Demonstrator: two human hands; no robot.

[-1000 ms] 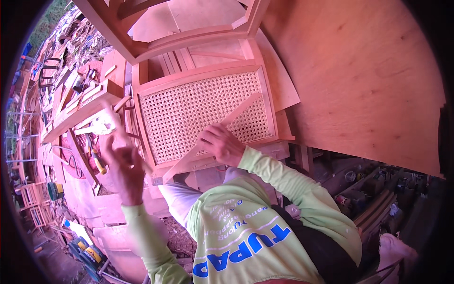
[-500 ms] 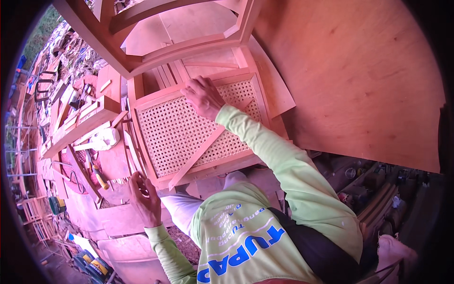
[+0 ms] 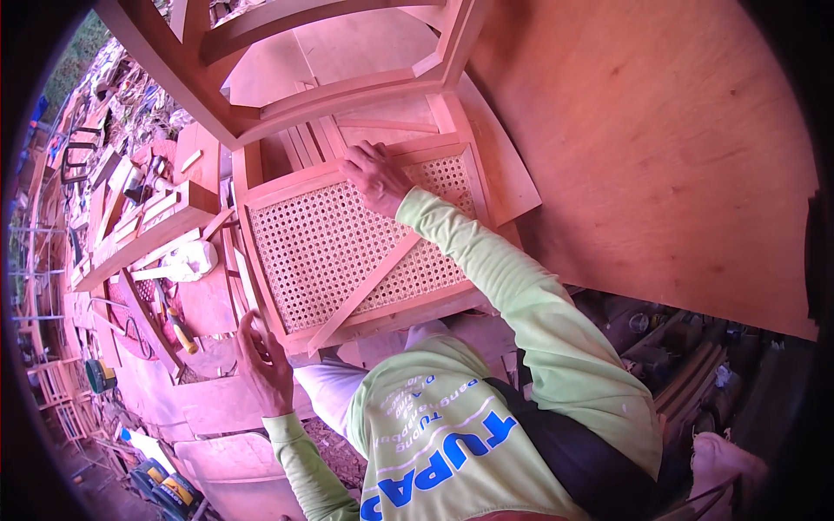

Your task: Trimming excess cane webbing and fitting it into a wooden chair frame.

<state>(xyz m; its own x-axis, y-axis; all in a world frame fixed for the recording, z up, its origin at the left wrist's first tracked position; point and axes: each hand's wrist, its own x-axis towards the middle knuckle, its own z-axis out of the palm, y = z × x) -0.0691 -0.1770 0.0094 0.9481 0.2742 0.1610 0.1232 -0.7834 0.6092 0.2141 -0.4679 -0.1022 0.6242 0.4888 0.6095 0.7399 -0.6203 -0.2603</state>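
A cane panel (image 3: 308,256) in a wooden frame lies before me, with a loose slat (image 3: 351,304) diagonally across its mesh. My right hand (image 3: 375,178) has its fingers curled over the frame's top rail. My left hand (image 3: 264,363) is beside the panel's lower-left corner, near some narrow wooden strips (image 3: 241,265), fingers loosely bent and apart with nothing visible in them. A wooden chair frame (image 3: 347,89) stands above the panel's far side.
A large plywood sheet (image 3: 660,156) fills the right. Offcuts, a yellow-handled tool (image 3: 182,332) and a white bundle (image 3: 191,260) crowd the left. Stored timber (image 3: 691,373) and clutter lie in shadow at lower right; piled scrap is at upper left.
My right hand has left the diagonal slat and moved up to the panel's top rail. My left hand has come down and right, toward the panel's lower-left corner.
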